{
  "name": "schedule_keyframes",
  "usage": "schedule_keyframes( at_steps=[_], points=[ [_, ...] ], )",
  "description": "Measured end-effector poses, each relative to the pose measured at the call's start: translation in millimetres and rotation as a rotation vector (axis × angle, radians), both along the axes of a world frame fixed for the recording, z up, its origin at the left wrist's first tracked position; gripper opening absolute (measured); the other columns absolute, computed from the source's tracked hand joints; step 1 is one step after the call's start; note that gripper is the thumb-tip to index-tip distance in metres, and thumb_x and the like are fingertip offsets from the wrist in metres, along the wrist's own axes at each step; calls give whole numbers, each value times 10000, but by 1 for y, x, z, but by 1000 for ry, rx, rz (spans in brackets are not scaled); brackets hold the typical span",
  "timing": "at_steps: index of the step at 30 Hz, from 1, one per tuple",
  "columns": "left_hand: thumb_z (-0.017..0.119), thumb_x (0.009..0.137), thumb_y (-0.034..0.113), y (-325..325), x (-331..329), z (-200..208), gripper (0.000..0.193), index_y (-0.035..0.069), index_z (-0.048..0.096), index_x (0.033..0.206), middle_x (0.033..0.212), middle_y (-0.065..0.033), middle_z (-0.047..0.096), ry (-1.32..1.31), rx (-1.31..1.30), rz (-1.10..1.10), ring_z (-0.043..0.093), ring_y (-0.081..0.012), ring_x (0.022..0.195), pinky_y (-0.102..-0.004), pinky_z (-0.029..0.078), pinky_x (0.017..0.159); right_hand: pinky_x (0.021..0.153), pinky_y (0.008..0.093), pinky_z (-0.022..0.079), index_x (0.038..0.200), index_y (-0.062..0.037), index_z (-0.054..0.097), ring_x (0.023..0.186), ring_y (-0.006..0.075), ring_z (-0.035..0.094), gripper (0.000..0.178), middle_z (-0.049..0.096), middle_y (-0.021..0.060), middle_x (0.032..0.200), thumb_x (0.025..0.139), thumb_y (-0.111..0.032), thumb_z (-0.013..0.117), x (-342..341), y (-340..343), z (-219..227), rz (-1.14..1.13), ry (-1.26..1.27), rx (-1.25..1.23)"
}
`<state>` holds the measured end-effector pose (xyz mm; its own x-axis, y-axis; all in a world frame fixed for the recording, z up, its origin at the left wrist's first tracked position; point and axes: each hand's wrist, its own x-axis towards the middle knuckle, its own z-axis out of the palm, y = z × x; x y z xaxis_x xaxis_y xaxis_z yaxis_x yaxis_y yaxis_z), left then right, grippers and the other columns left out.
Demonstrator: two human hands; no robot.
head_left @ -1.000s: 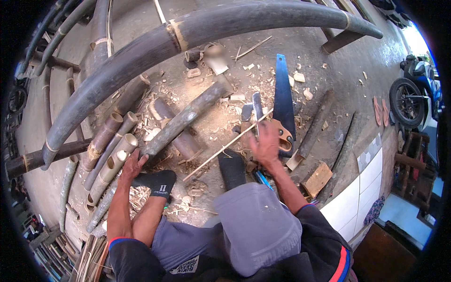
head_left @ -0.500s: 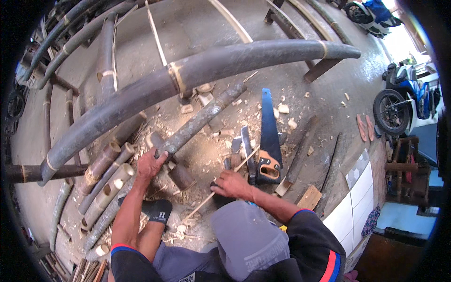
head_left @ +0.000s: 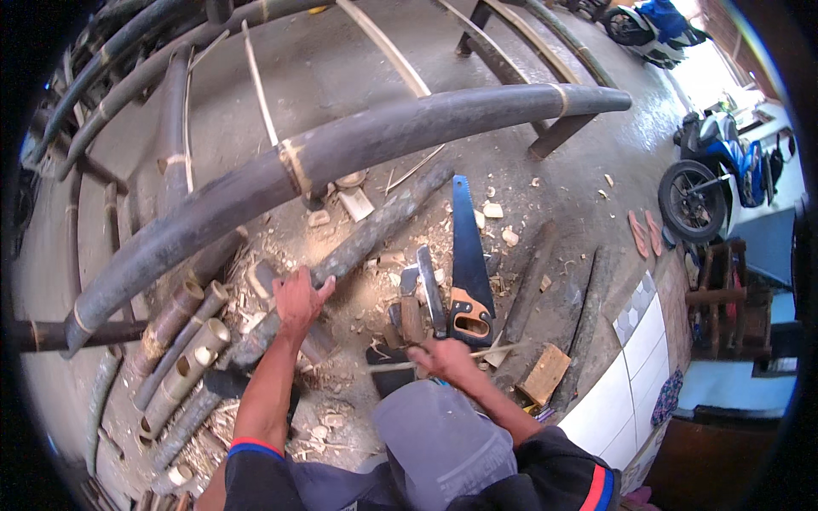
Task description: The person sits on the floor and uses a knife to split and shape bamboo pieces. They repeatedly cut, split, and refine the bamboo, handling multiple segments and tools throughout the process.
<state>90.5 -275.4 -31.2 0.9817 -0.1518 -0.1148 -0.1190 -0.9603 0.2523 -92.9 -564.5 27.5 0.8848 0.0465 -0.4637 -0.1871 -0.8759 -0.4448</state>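
Observation:
My left hand (head_left: 298,300) is around a grey mottled bamboo pole (head_left: 383,223), thumb on one side and fingers on the other. The pole slants away to the upper right, close to the floor. In my right hand (head_left: 445,359) is a thin wooden stick (head_left: 494,350), lying crosswise with both ends sticking out. Just beyond that hand lies a handsaw (head_left: 471,264) with a dark blue blade and an orange and black handle. A long flat blade (head_left: 431,294) and a short wooden handle (head_left: 411,318) are beside the saw.
A thick bamboo beam (head_left: 375,140) arches across in front of me. Cut bamboo pieces (head_left: 183,375) lie at my left, and shavings cover the floor. To the right are a wood block (head_left: 544,375), dark bamboo lengths (head_left: 584,315), pink sandals (head_left: 645,232) and a motorbike (head_left: 707,192).
The bamboo pole has been lowered toward the floor, and my left hand has moved right with it. My right hand has shifted right and nearer, turning the thin stick to lie almost level.

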Motion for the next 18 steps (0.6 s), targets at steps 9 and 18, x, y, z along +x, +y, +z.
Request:
schedule_keyframes(
  at_steps=[9,18],
  points=[
    [587,927,677,-4,16,7,665,27,655,1048,930,-223,743,126,-62,17,703,-402,948,-523,430,950,726,541,567,1045,-46,728,834,439,710,418,726,229,866,926,-445,690,-117,-109,-6,-61,279,-284],
    [554,940,701,0,17,6,699,16,661,1025,916,-270,734,222,-181,44,700,-433,960,-530,430,938,1002,519,462,1441,-101,527,1179,410,540,676,582,188,1174,813,-193,761,-42,-69,-30,40,-393,-285]
  ],
)
